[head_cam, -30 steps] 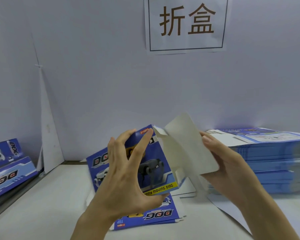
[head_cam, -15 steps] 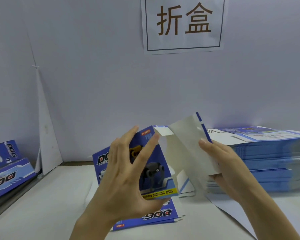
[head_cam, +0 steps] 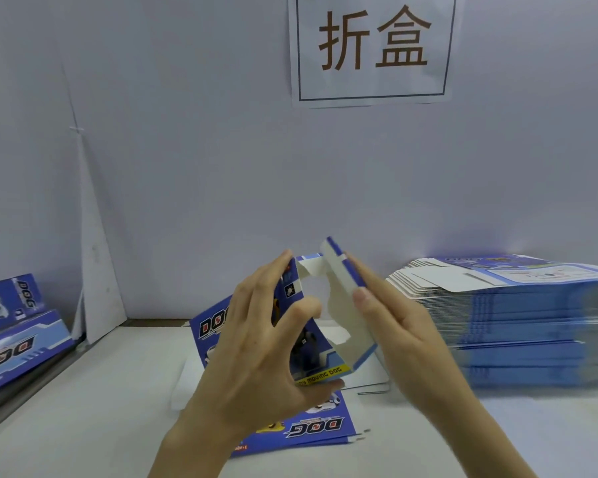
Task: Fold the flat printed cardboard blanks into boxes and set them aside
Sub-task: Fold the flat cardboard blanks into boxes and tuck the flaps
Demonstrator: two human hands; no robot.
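A pale lilac wall [head_cam: 187, 167] fills the background, and a white table [head_cam: 83, 408] runs along its foot. On the right side of the table sits a tall stack of flat blanks [head_cam: 518, 322], blue-edged, with the white flaps of the top sheets pointing toward the centre. A white paper sign [head_cam: 373, 50] with two large brown characters inside a thin dark frame hangs on the wall, up and to the right of centre. At the far left edge, blue folded boxes [head_cam: 11, 339] printed "DOG" lie leaning one upon another. In the middle of the table a few loose blanks [head_cam: 311, 429] lie flat, printed side up, directly under the hands. Above them, held clear of the table, is the half-formed box [head_cam: 342, 305], its blue printed face turned to the left and its white inside showing through the open top. The left hand [head_cam: 256, 346] grips this box, fingers curled over the printed face and the thumb hooked beneath the yellow strip at the lower edge. The right hand [head_cam: 404, 332] lies with straight fingers flat against the blue outer side of the opposite panel, pressing it and clasping nothing.
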